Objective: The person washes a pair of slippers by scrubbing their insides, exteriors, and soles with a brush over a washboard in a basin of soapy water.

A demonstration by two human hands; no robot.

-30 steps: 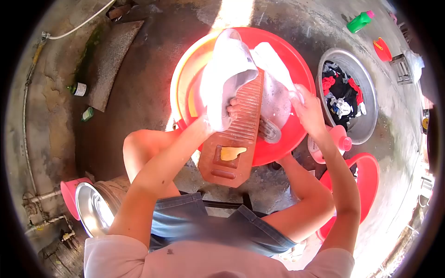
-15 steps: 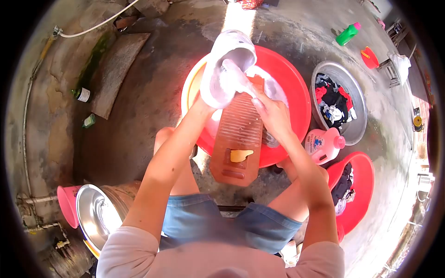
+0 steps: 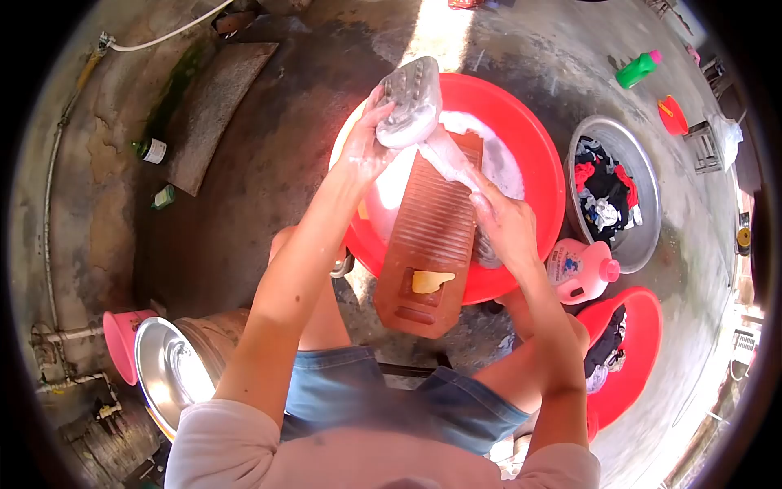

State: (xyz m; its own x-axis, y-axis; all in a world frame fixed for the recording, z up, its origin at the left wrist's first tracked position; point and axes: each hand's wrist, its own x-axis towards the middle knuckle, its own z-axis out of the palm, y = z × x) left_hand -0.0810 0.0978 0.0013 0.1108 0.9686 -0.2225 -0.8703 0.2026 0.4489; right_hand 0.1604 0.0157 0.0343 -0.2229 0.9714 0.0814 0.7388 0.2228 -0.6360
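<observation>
A white shoe (image 3: 411, 102) is gripped in my left hand (image 3: 375, 130), its grey patterned sole turned up. My right hand (image 3: 501, 220) is closed on the handle of a white brush (image 3: 448, 159), whose head is at the shoe's lower edge. Beneath them a brown washboard (image 3: 432, 212) leans across the red basin (image 3: 542, 147), which holds sudsy water. A yellow piece of soap (image 3: 430, 282) lies in the washboard's recess. Partly hidden behind my right hand, another sole-like object (image 3: 486, 253) shows beside the board.
On the right are a metal basin (image 3: 648, 240) of clothes, a pink jug (image 3: 580, 269), a red tub (image 3: 643, 350) with clothes and a green bottle (image 3: 638, 70). A metal bowl (image 3: 167, 367) and pink bucket (image 3: 125, 346) stand at the lower left.
The shoe has been turned from its opening to its sole. My right hand has brought the brush out of the shoe's opening to its lower edge. The view has shifted slightly.
</observation>
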